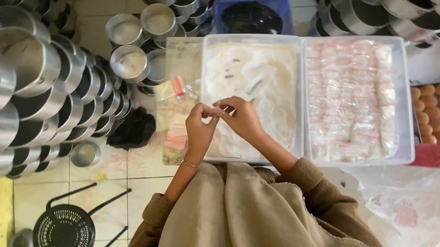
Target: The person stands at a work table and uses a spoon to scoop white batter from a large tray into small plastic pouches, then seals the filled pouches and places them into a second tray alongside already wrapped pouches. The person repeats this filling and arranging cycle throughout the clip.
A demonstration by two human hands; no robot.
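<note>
Both hands pinch one small clear bag.
Left hand (199, 128), right hand (242, 119) grip small clear bag (215, 110); filled-packet bin (407, 132) right, loose-bag bin (211, 41) beneath: partway, judged.

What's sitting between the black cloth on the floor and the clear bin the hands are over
In the head view, small clear bags with red strips lie between the black cloth and the clear bin.

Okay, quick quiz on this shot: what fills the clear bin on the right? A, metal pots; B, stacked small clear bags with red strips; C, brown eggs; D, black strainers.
B: the right clear bin is packed with rows of small clear bags with red strips.
</note>
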